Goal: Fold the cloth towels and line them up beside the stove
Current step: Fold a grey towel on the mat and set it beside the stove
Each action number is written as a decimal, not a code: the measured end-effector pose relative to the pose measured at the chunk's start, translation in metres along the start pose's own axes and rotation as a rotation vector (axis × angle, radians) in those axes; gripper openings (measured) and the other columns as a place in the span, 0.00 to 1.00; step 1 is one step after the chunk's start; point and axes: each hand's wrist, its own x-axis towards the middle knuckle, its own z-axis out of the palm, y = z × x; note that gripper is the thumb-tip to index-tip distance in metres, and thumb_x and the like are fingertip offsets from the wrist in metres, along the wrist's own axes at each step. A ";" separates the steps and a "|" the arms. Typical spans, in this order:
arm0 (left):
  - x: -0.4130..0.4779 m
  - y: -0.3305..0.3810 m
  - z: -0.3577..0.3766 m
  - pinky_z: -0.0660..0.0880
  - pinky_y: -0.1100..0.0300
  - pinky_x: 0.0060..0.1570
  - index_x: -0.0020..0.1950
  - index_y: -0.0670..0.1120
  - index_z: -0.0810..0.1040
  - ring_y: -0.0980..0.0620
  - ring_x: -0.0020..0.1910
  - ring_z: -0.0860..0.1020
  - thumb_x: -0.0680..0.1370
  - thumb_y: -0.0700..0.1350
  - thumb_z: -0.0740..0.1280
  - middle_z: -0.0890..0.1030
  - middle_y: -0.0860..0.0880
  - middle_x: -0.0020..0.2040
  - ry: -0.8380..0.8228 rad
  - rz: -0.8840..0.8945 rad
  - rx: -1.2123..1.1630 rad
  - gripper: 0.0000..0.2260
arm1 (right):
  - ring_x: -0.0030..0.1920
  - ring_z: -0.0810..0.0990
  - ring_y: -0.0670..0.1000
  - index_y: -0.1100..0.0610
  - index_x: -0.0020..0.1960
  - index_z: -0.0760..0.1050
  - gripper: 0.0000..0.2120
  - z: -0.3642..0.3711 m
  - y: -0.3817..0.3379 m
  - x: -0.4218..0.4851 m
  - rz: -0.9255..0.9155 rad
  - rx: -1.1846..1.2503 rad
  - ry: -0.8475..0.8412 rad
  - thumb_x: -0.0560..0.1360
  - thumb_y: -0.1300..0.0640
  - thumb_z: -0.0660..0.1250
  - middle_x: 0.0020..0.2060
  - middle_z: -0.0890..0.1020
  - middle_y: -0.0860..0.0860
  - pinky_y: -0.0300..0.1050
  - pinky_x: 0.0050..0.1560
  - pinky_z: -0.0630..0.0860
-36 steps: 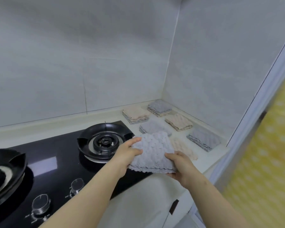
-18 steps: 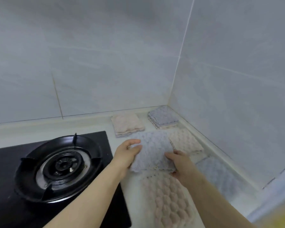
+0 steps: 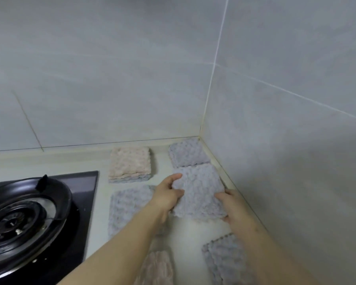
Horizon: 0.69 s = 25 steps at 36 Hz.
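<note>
Right of the stove point(image 3: 29, 212), the counter point(image 3: 103, 161) is filling up and I'm judging the job nearly done. Five folded ones are already lying in two rows: beige towel point(image 3: 130, 164), stove-side grey towel point(image 3: 130, 206), front grey towel point(image 3: 224, 262), corner grey towel point(image 3: 188, 153), pinkish towel point(image 3: 156, 268). I'm holding a sixth towel point(image 3: 199, 192) just in front of the corner one; can't tell if it's touching down. My left hand point(image 3: 167, 194) is pinching its left edge and my right hand point(image 3: 232, 206) is curling round its near corner. Releasing and squaring are remaining.
</note>
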 end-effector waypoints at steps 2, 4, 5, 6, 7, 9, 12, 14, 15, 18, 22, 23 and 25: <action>0.008 -0.003 0.009 0.71 0.65 0.31 0.64 0.49 0.71 0.49 0.37 0.74 0.78 0.32 0.60 0.77 0.44 0.48 -0.009 -0.010 0.006 0.19 | 0.36 0.78 0.55 0.60 0.43 0.75 0.06 -0.008 0.000 0.008 -0.021 -0.036 0.024 0.75 0.67 0.61 0.39 0.81 0.58 0.43 0.37 0.76; 0.015 -0.006 0.017 0.65 0.66 0.26 0.64 0.52 0.71 0.53 0.29 0.67 0.77 0.32 0.60 0.72 0.46 0.40 -0.010 -0.026 0.018 0.20 | 0.36 0.76 0.54 0.63 0.43 0.76 0.05 -0.014 0.000 0.016 -0.046 -0.082 0.054 0.74 0.67 0.61 0.38 0.79 0.59 0.44 0.38 0.73; 0.019 -0.008 0.021 0.64 0.65 0.27 0.64 0.53 0.71 0.53 0.29 0.65 0.77 0.32 0.60 0.71 0.47 0.40 -0.009 -0.035 0.022 0.21 | 0.36 0.74 0.53 0.65 0.44 0.75 0.04 -0.017 0.000 0.020 -0.064 -0.106 0.074 0.74 0.67 0.61 0.36 0.77 0.57 0.42 0.36 0.70; 0.024 -0.010 0.025 0.64 0.63 0.29 0.65 0.53 0.70 0.53 0.29 0.65 0.77 0.32 0.60 0.70 0.47 0.41 -0.012 -0.044 0.025 0.21 | 0.36 0.73 0.52 0.67 0.47 0.75 0.05 -0.019 0.001 0.025 -0.081 -0.123 0.097 0.74 0.67 0.61 0.36 0.76 0.55 0.41 0.36 0.69; 0.027 -0.012 0.028 0.64 0.62 0.31 0.65 0.53 0.70 0.53 0.30 0.65 0.77 0.32 0.60 0.71 0.47 0.41 -0.014 -0.053 0.022 0.22 | 0.37 0.74 0.52 0.67 0.50 0.75 0.07 -0.021 0.002 0.029 -0.095 -0.132 0.117 0.73 0.67 0.62 0.37 0.76 0.54 0.41 0.37 0.69; 0.033 -0.015 0.034 0.65 0.61 0.32 0.66 0.53 0.70 0.53 0.31 0.66 0.77 0.32 0.60 0.71 0.47 0.41 -0.014 -0.067 0.019 0.22 | 0.40 0.76 0.53 0.62 0.55 0.74 0.10 -0.023 0.004 0.035 -0.110 -0.156 0.146 0.73 0.66 0.62 0.41 0.78 0.53 0.43 0.39 0.72; 0.039 -0.019 0.039 0.65 0.61 0.33 0.66 0.53 0.69 0.53 0.30 0.65 0.77 0.32 0.60 0.71 0.48 0.37 -0.024 -0.087 0.015 0.22 | 0.46 0.77 0.54 0.59 0.58 0.72 0.13 -0.023 0.008 0.042 -0.139 -0.209 0.171 0.74 0.65 0.62 0.50 0.79 0.54 0.43 0.44 0.72; 0.043 -0.022 0.041 0.65 0.61 0.32 0.67 0.52 0.68 0.53 0.30 0.65 0.77 0.32 0.59 0.71 0.48 0.36 -0.031 -0.092 0.018 0.22 | 0.46 0.76 0.52 0.59 0.59 0.71 0.14 -0.025 0.010 0.046 -0.167 -0.254 0.180 0.74 0.65 0.62 0.50 0.77 0.54 0.41 0.45 0.70; 0.046 -0.024 0.041 0.65 0.61 0.32 0.67 0.52 0.68 0.53 0.30 0.65 0.77 0.32 0.59 0.70 0.48 0.36 -0.034 -0.093 0.023 0.23 | 0.45 0.75 0.52 0.59 0.60 0.70 0.14 -0.025 0.011 0.048 -0.182 -0.279 0.180 0.75 0.65 0.62 0.50 0.77 0.54 0.40 0.45 0.68; 0.053 -0.031 0.042 0.64 0.62 0.30 0.69 0.51 0.67 0.53 0.30 0.64 0.77 0.32 0.60 0.69 0.47 0.37 -0.039 -0.093 0.045 0.24 | 0.47 0.75 0.53 0.58 0.63 0.69 0.16 -0.025 0.015 0.053 -0.206 -0.391 0.160 0.75 0.64 0.60 0.55 0.77 0.55 0.39 0.46 0.69; 0.061 -0.039 0.042 0.67 0.64 0.28 0.69 0.51 0.67 0.53 0.31 0.66 0.76 0.32 0.61 0.71 0.48 0.41 -0.052 -0.072 0.108 0.24 | 0.61 0.73 0.55 0.56 0.68 0.66 0.21 -0.017 0.016 0.053 -0.319 -0.742 0.228 0.75 0.63 0.59 0.65 0.72 0.53 0.46 0.56 0.72; 0.062 -0.041 0.042 0.68 0.65 0.29 0.69 0.50 0.67 0.53 0.31 0.67 0.76 0.33 0.61 0.71 0.50 0.41 -0.054 -0.060 0.129 0.23 | 0.65 0.71 0.54 0.55 0.69 0.65 0.22 -0.014 0.017 0.053 -0.364 -0.870 0.256 0.76 0.62 0.59 0.67 0.70 0.52 0.46 0.59 0.70; 0.063 -0.043 0.042 0.70 0.65 0.33 0.69 0.49 0.67 0.53 0.33 0.69 0.76 0.34 0.63 0.71 0.54 0.41 -0.057 -0.020 0.201 0.23 | 0.70 0.64 0.51 0.53 0.72 0.62 0.23 -0.009 0.016 0.052 -0.440 -1.029 0.277 0.77 0.59 0.57 0.72 0.64 0.49 0.46 0.65 0.64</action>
